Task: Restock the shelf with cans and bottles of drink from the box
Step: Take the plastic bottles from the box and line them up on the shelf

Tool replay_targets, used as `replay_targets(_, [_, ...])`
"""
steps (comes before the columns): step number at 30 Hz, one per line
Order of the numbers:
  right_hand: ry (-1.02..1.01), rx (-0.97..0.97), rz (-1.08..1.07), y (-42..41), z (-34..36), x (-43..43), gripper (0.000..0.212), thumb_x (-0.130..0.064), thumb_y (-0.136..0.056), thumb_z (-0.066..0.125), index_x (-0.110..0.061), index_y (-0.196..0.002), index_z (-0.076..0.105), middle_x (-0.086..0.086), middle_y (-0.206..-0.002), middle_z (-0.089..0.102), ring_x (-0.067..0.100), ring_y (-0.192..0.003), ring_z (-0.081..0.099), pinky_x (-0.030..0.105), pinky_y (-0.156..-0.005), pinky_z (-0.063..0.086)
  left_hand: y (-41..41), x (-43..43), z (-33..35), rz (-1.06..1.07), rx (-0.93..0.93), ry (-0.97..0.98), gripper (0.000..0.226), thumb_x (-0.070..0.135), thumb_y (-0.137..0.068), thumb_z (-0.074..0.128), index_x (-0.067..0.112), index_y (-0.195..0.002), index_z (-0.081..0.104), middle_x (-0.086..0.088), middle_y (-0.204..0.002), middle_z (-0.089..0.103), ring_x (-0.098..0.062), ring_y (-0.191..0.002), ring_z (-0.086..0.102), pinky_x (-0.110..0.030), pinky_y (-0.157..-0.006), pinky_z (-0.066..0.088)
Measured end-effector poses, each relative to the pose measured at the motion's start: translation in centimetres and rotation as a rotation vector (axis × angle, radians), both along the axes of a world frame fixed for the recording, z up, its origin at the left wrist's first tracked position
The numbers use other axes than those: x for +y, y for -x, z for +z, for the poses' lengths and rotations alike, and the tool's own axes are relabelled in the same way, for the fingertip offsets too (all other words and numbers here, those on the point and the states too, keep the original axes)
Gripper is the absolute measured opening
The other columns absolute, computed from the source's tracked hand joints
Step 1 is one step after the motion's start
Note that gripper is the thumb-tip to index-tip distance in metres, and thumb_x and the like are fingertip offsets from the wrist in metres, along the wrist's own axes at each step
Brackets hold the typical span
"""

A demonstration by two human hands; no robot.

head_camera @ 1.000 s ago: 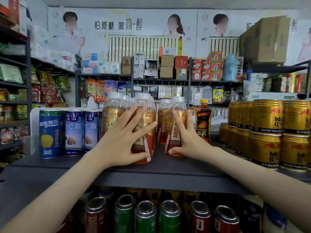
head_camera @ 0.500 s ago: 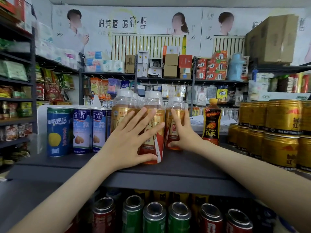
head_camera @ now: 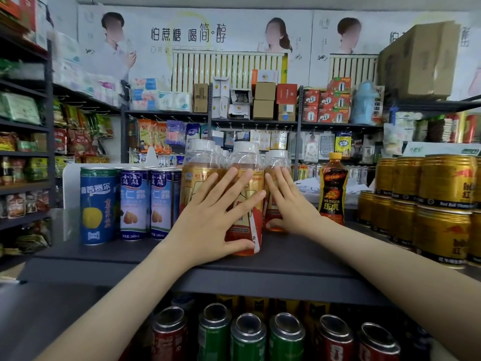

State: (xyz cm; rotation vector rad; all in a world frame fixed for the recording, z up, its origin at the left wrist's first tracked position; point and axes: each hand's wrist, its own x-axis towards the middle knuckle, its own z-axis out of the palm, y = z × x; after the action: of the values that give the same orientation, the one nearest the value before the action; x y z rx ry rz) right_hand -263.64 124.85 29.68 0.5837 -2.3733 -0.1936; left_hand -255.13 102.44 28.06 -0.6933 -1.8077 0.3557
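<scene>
- Left hand (head_camera: 205, 225) and right hand (head_camera: 289, 207), fingers flat and spread, press against amber drink bottles (head_camera: 246, 162) on the shelf (head_camera: 299, 256);
- bottles appear placed, only squaring up left; supply box out of view

Pale posters (head_camera: 234, 22) cover the back wall across the top of the frame, printed with dark Chinese characters and 3 figures. Below them, at upper centre and upper right, are 2 panels of white vertical slats (head_camera: 229, 66). A dark metal rack (head_camera: 255, 121) runs along that wall, with cartons on its top board and packets hanging from hooks beneath. At the left edge another dark rack (head_camera: 24, 127) carries snack bags on several levels. A large cardboard box (head_camera: 419, 58) sits high at upper right. A dark grey shelf (head_camera: 299, 257) spans the lower middle. The light is soft and even.
</scene>
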Motion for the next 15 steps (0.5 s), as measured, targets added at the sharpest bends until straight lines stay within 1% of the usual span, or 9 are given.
replay_targets(2, [0.008,-0.012,-0.003,-0.3,0.1,-0.1,0.119,-0.051,-0.078,0.069,-0.01,-0.147,-0.02,0.007,-0.143,-0.039,0.024,-0.133,-0.036,0.04,-0.117,-0.007,0.1,0.0,-0.1,-0.009,-0.007,-0.007,0.082,0.071,-0.083,0.041,0.027,-0.151,0.025,-0.01,-0.159,0.015,-0.03,-0.147,0.009,-0.048,-0.118,0.011])
replay_targets(5, [0.047,-0.051,0.006,-1.4,0.5,-0.1,0.114,-0.046,-0.081,0.069,-0.017,-0.149,-0.017,0.006,-0.149,-0.035,0.022,-0.138,-0.031,0.039,-0.116,-0.004,0.2,-0.1,-0.1,-0.02,-0.022,-0.017,0.083,0.07,-0.082,0.042,0.027,-0.151,0.024,-0.01,-0.159,0.013,-0.03,-0.148,0.008,-0.047,-0.119,0.01])
replay_targets(6, [0.081,-0.065,0.016,-2.0,0.6,-0.2,0.109,-0.042,-0.082,0.069,-0.019,-0.15,-0.013,0.007,-0.154,-0.029,0.023,-0.142,-0.025,0.04,-0.117,-0.001,0.2,-0.1,-0.2,-0.023,-0.036,-0.028,0.083,0.069,-0.082,0.042,0.027,-0.151,0.024,-0.01,-0.16,0.013,-0.03,-0.147,0.008,-0.047,-0.119,0.009])
replay_targets(8, [0.194,-0.086,0.057,-3.8,0.7,-0.2,0.096,-0.033,-0.085,0.067,-0.021,-0.152,-0.001,0.009,-0.16,-0.006,0.026,-0.147,-0.006,0.041,-0.119,0.01,-0.2,0.0,-0.5,-0.04,-0.082,-0.065,0.079,0.065,-0.083,0.043,0.026,-0.15,0.028,-0.011,-0.16,0.014,-0.03,-0.147,0.01,-0.046,-0.119,0.01])
replay_targets(11, [0.33,-0.088,0.108,-7.3,0.3,-0.2,0.072,-0.021,-0.09,0.059,-0.013,-0.15,0.02,0.01,-0.15,0.028,0.024,-0.14,0.023,0.034,-0.112,0.024,-1.3,0.6,-1.2,-0.103,-0.181,-0.149,0.068,0.051,-0.086,0.046,0.022,-0.147,0.037,-0.011,-0.158,0.02,-0.031,-0.145,0.018,-0.046,-0.117,0.017])
replay_targets(13, [0.375,-0.066,0.122,-9.7,-0.4,0.0,0.057,-0.02,-0.093,0.054,-0.009,-0.145,0.031,0.009,-0.142,0.04,0.022,-0.133,0.033,0.031,-0.107,0.03,-2.6,1.0,-1.9,-0.142,-0.265,-0.233,0.061,0.04,-0.088,0.054,0.019,-0.145,0.041,-0.01,-0.156,0.026,-0.03,-0.143,0.025,-0.045,-0.113,0.025])
replay_targets(15, [0.431,-0.038,0.144,-12.4,-1.2,0.2,0.049,-0.019,-0.095,0.052,-0.009,-0.14,0.039,0.007,-0.136,0.046,0.02,-0.129,0.039,0.03,-0.101,0.035,-4.2,1.4,-2.6,-0.149,-0.316,-0.297,0.057,0.035,-0.088,0.054,0.016,-0.141,0.046,-0.01,-0.152,0.035,-0.027,-0.137,0.036,-0.042,-0.11,0.033])
